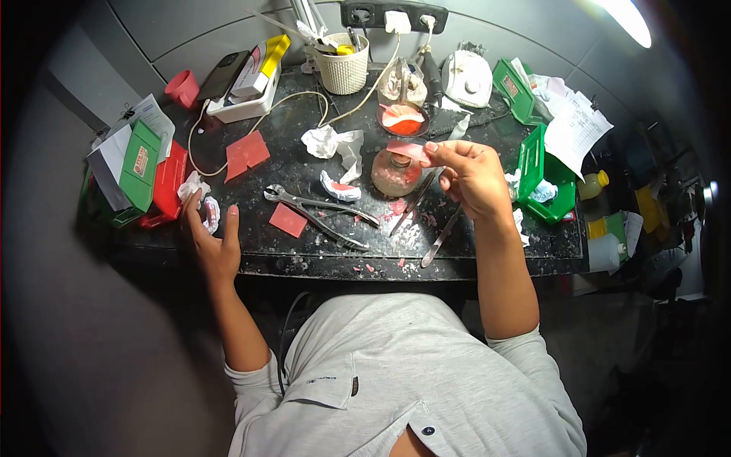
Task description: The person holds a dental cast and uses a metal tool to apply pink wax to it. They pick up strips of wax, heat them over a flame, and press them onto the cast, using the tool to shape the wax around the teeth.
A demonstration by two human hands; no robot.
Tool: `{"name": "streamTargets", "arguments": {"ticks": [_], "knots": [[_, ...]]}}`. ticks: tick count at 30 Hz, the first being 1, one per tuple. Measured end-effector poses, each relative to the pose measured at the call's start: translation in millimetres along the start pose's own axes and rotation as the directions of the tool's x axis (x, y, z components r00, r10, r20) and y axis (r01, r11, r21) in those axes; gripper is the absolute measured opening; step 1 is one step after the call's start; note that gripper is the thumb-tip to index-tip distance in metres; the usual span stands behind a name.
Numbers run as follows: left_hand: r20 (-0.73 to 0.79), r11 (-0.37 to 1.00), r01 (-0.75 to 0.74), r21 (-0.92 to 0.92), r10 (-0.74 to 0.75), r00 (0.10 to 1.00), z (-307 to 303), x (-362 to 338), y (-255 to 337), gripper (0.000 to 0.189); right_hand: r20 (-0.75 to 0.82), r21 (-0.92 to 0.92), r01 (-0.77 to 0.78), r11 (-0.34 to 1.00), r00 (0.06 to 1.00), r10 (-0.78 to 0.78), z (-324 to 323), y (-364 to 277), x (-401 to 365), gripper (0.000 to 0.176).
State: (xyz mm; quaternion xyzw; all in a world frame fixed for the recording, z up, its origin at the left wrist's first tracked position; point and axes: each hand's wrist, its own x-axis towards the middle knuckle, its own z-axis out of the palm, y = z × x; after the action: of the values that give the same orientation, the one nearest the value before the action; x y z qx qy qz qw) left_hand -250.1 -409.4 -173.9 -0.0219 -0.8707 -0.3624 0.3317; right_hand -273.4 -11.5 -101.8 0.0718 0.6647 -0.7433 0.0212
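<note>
My right hand [481,177] pinches a strip of pink wax [407,149] between thumb and fingertips. The strip is held above a round glass spirit burner [396,177]; I cannot make out a flame. My left hand [213,242] rests at the left of the bench, thumb and fingers apart. Between them lies a small white dental cast [212,217] with pink on it, next to crumpled tissue [193,185]. Another white cast [340,187] with pink wax stands mid-bench. Near it lie long-handled pliers [320,213] and a square pink wax sheet [288,220].
A larger wax sheet [247,155] lies at left, near red and green boxes [142,164]. A metal spatula [442,240] and wax scraps lie at front right. An open green box [550,190] stands at right. Behind are a tool basket [343,70] and a cable [365,99].
</note>
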Motion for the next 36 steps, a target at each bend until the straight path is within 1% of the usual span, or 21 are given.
{"name": "streamTargets", "arguments": {"ticks": [2,4,7,13,16,18,19,20,22,24,26,27,28,30,32,33,34,36], "knots": [[0.001,0.999,0.023,-0.027,-0.023,1.000,-0.1,-0.7,-0.2,0.059,-0.006,0.007,-0.007,1.000,1.000,0.007,-0.1,2.0,1.8,0.018],[0.004,1.000,0.012,0.020,-0.012,1.000,-0.1,-1.3,-1.2,0.057,-0.014,0.014,-0.014,1.000,1.000,0.014,-0.4,2.0,1.9,0.018],[0.004,0.999,0.037,-0.007,-0.037,0.999,-0.2,-0.7,1.3,0.058,-0.016,0.015,-0.023,1.000,1.000,0.024,-0.3,0.6,1.3,0.018],[0.003,0.999,0.049,-0.001,-0.049,0.999,-0.1,-0.8,1.8,0.058,-0.004,0.056,-0.013,0.998,1.000,0.013,-3.6,1.8,0.7,0.018],[-0.006,0.999,0.033,0.015,-0.033,0.999,-0.1,-0.6,2.0,0.058,0.032,0.082,-0.015,0.997,0.999,0.012,-5.3,-0.2,-5.7,0.016],[-0.016,0.998,0.056,0.007,-0.056,0.998,0.8,-0.8,1.2,0.057,0.094,0.026,0.116,0.993,0.989,-0.118,-5.2,-1.0,-16.7,0.016],[-0.023,0.997,0.080,-0.002,-0.080,0.996,0.7,-1.8,0.9,0.057,0.140,0.046,0.134,0.990,0.980,-0.140,-7.1,-3.3,-21.6,0.012],[-0.026,0.996,0.084,0.000,-0.084,0.996,0.2,-2.2,1.2,0.057,0.145,0.045,0.133,0.990,0.980,-0.138,-6.6,-3.2,-24.3,0.012],[-0.040,0.996,0.083,0.038,-0.081,0.996,0.9,-2.6,2.8,0.057,0.173,0.065,0.182,0.981,0.966,-0.191,-7.9,-2.3,-29.0,0.009],[-0.037,0.996,0.066,0.061,-0.064,0.997,0.9,-3.1,1.3,0.057,0.179,0.072,0.181,0.981,0.965,-0.192,-10.5,-1.2,-31.4,0.009],[-0.039,0.995,0.048,0.084,-0.045,0.998,1.1,-2.3,0.5,0.057,0.138,-0.111,0.428,0.897,0.900,-0.412,-8.5,4.0,-32.3,0.009],[-0.040,0.995,0.050,0.088,-0.046,0.998,1.0,-2.3,0.4,0.057,0.149,-0.366,0.544,0.755,0.835,-0.530,-10.7,0.8,-31.4,0.012],[-0.040,0.994,0.051,0.091,-0.048,0.998,0.8,-2.4,0.5,0.056,0.149,-0.366,0.544,0.755,0.835,-0.530,-9.6,-0.6,-30.6,0.012],[-0.041,0.994,0.046,0.094,-0.042,0.998,0.3,-2.2,2.9,0.056,0.184,-0.547,0.646,0.533,0.713,-0.676,-5.3,-2.4,-28.8,0.015],[-0.041,0.994,0.040,0.098,-0.036,0.999,0.4,-2.2,2.6,0.057,0.176,-0.568,0.646,0.510,0.701,-0.691,-2.4,-2.1,-25.3,0.015],[-0.038,0.995,0.067,0.076,-0.064,0.997,1.0,-2.8,0.6,0.057,0.171,-0.588,0.646,0.487,0.688,-0.706,-0.8,-1.6,-23.4,0.014],[-0.034,0.994,0.095,0.055,-0.093,0.995,1.1,-3.0,-0.7,0.056,0.171,-0.587,0.647,0.487,0.687,-0.706,0.6,-1.0,-21.8,0.014],[-0.037,0.994,0.092,0.065,-0.090,0.995,1.0,-2.8,-1.1,0.056,0.164,-0.610,0.632,0.478,0.691,-0.704,2.2,0.3,-19.1,0.011]]}}
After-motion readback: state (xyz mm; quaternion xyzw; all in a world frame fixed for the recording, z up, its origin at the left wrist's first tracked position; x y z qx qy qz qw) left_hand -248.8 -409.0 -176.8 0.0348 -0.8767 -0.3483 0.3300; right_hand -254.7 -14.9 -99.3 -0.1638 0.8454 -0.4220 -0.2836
